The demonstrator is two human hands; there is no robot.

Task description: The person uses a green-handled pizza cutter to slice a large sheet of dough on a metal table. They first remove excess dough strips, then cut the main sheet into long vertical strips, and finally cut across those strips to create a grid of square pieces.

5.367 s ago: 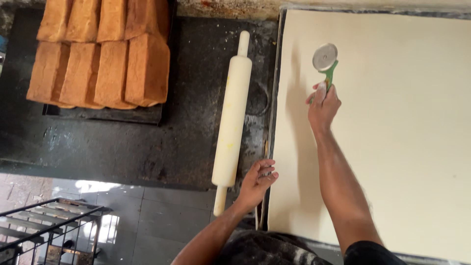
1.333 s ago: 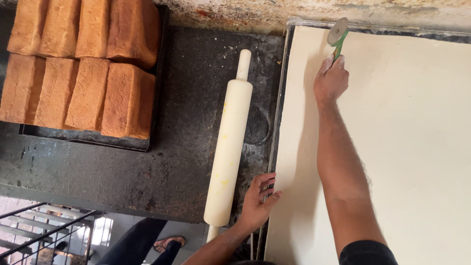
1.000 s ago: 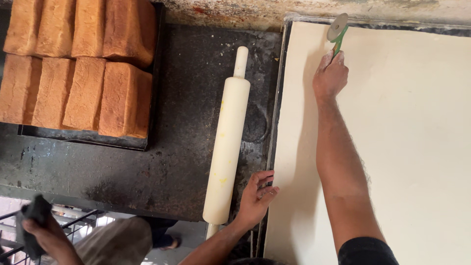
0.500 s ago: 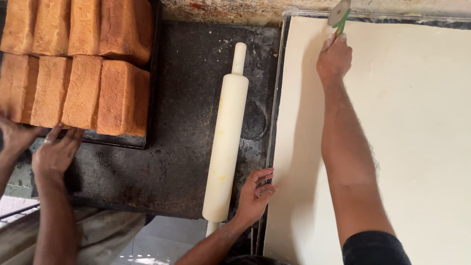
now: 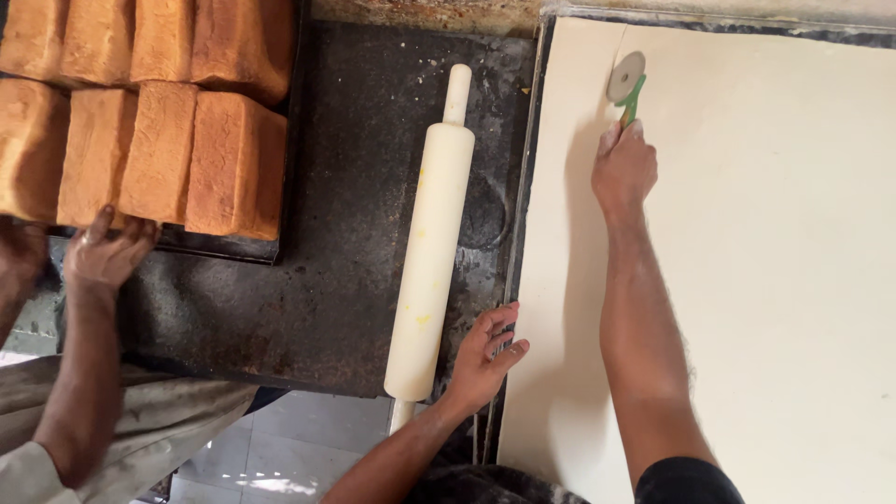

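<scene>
My right hand [image 5: 625, 168] grips the green handle of a round wheel cutter [image 5: 624, 77], whose blade rests on a wide pale sheet of dough [image 5: 765, 280] near its far left corner. My left hand [image 5: 483, 357] lies with fingers spread on the near left edge of the dough and the metal tray rim under it. A long cream rolling pin [image 5: 431, 233] lies just left of that hand on the dark worktop [image 5: 345, 233].
A dark tray [image 5: 224, 247] of several golden-brown bread loaves [image 5: 159, 149] stands at the far left. Another person's hand [image 5: 107, 252] grips its near edge, their pale sleeve [image 5: 140, 429] below. Tiled floor shows beyond the worktop's near edge.
My right hand first ran the cutter up to the dough's far edge and now holds it a little nearer to me. Another person has stepped in at the left and taken hold of the bread tray.
</scene>
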